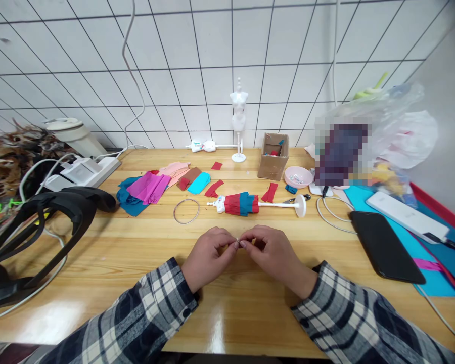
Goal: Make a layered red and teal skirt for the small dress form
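My left hand (211,256) and my right hand (272,251) meet over the middle of the table, thumbs and forefingers pinched together. Between the fingertips is a tiny whitish thing (237,240), too small to name. Just beyond lies a small white mannequin (220,204) on its side, dressed in a red and blue pleated paper skirt (237,203). Its stand base points right. A thin metal ring (186,211) rests flat to the left of it. Red paper scraps (270,192) lie behind the mannequin.
Another mannequin (238,119) stands by the tiled wall, near a small cardboard box (273,156) and a pink bowl of beads (299,177). Colored paper (150,188) is piled left, beside a black headset (60,222). A phone (387,246) and cables lie right.
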`<state>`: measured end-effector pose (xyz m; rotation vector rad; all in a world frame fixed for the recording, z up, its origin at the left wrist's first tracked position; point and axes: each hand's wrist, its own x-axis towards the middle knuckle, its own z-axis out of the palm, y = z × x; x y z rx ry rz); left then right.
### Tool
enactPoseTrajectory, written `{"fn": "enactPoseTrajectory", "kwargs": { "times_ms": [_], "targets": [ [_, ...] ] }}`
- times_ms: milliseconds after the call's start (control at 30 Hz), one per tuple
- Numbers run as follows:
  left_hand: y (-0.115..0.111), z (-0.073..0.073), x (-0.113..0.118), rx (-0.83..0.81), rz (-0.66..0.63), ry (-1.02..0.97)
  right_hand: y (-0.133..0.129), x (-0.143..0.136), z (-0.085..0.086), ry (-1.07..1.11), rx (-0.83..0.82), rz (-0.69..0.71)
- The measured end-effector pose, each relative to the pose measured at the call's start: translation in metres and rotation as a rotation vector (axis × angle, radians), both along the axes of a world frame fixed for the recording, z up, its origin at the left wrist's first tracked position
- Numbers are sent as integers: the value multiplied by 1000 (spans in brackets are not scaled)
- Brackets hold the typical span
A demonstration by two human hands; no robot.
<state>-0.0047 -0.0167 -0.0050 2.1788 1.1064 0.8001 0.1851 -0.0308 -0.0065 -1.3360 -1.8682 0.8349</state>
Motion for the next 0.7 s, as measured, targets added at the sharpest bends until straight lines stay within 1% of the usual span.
{"fn": "enactPoseTrajectory", "kwargs": {
  "times_ms": [100,233,400,567,700],
  "targets": [
    [0,2,0,-13,19,8,-1,0,0,13,7,12],
    [0,4,0,-4,40,-16,-2,1,0,27,38,62],
    [2,4,0,-22,61,-45,-4,1,0,36,57,107],
    [5,3,-2,-104,20,-69,-4,2,-1,31,79,147],
    [6,2,-3,-120,13,-78,-4,1,0,14,62,144]
  ]
}}
